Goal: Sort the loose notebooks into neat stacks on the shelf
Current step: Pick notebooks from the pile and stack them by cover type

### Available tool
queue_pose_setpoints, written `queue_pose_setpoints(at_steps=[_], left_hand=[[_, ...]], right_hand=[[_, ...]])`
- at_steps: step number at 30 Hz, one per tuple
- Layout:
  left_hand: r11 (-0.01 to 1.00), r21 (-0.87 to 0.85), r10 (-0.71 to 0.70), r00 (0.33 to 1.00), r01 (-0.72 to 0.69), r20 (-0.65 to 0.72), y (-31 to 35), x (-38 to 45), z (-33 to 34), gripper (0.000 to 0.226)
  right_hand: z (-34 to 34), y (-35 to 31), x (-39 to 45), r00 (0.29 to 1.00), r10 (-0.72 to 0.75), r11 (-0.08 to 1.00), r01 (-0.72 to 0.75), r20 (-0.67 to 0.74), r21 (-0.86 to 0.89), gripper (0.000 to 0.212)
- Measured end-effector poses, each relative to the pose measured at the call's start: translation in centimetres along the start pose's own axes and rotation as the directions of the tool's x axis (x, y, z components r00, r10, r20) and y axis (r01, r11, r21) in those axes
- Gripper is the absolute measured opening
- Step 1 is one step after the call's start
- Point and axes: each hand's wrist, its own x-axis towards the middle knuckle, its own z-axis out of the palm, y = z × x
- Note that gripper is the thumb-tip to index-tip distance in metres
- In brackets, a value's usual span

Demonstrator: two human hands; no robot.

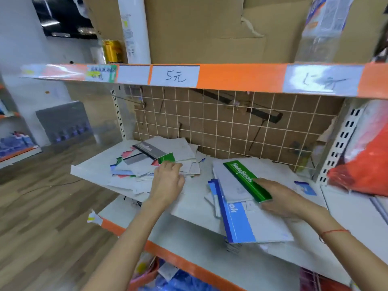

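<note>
Setting: shop shelving, white shelf [195, 208] with an orange front edge, wire grid and cardboard behind, handwritten price tags on the shelf above.

Loose pile: the messy heap of notebooks [159, 160] sits on the left part of the shelf, fanned out at all angles, covers in grey, green, red and blue. Looks like the unsorted stock that needs going through.

Right-hand stack: a second group [247, 208] lies just beside it to the right, rougher than neat, with a blue-spined notebook [239, 223] sticking out over the front edge. My guess is this is the stack being built.

Green notebook: the one with the green "Notebook" spine [243, 175] lies on top of that right group, angled, probably being squared up or laid down there.

Right hand: right hand [279, 198] holds the near end of the green spine, thumb on top, fingers curled under the edge, so it's gripping it, not just resting.

Left hand: left hand [168, 181] reaches into the loose pile, fingers bent down onto the covers near a green corner. Can't tell if it's actually pinching one or only touching; the fingertips are hidden.

Progress: early, I'd say, most of it is a jumble.

Other stuff: red bag [363, 171] at far right, wood-look floor on the left.
</note>
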Motion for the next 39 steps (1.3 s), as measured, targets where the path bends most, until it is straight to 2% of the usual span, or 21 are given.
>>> queue_pose_setpoints(at_steps=[3,6,8,10,13,19,23,25,32,36,39], left_hand=[[1.0,-0.013,-0.025,0.999,0.026,0.038,-3.5,0.7,0.6,0.028],[0.998,0.059,0.03,0.998,-0.033,0.049,-7.2,1.9,1.7,0.032],[0.994,0.105,-0.003,0.989,-0.013,0.149,-9.0,3.2,2.1,0.034],[0.988,0.152,-0.04,0.963,-0.001,0.267,-10.5,4.6,2.6,0.049],[0.991,0.133,-0.014,0.949,-0.03,0.316,-11.5,7.1,3.0,0.069],[0.983,0.158,-0.161,0.864,0.097,0.476,-11.3,10.3,3.4,0.084],[0.978,0.18,-0.193,0.791,0.107,0.581,-12.2,10.5,4.2,0.085],[0.979,0.188,-0.18,0.792,0.083,0.584,-12.4,10.2,4.6,0.085],[0.969,0.246,-0.089,0.9,-0.021,0.427,-12.3,8.2,4.8,0.077],[0.994,0.102,-0.075,0.908,0.036,0.411,-12.8,7.6,4.6,0.064],[0.998,-0.017,-0.051,0.888,0.066,0.456,-12.8,8.0,4.0,0.059]], right_hand=[[0.2,-1.0,0.6,0.998,0.058,0.997,-0.059,-0.008,-0.053,0.067],[0.4,-2.5,0.8,0.993,0.098,0.988,-0.104,-0.059,-0.114,0.065],[0.7,-3.5,0.9,0.987,0.131,0.976,-0.145,-0.094,-0.16,0.064],[0.8,-4.4,0.8,0.981,0.155,0.962,-0.177,-0.12,-0.207,0.063],[0.8,-5.6,1.1,0.979,0.165,0.942,-0.193,-0.122,-0.275,0.062],[0.6,-5.7,1.3,0.975,0.188,0.929,-0.216,-0.119,-0.301,0.064],[0.7,-5.8,1.3,0.976,0.172,0.932,-0.204,-0.13,-0.3,0.063],[0.4,-5.9,1.3,0.977,0.166,0.931,-0.2,-0.133,-0.304,0.062],[0.3,-6.8,1.6,0.989,0.119,0.895,-0.145,-0.088,-0.423,0.05],[0.3,-7.3,1.4,0.995,0.08,0.868,-0.1,-0.061,-0.487,0.047],[0.3,-7.7,1.2,0.997,0.058,0.856,-0.079,-0.057,-0.512,0.049]])
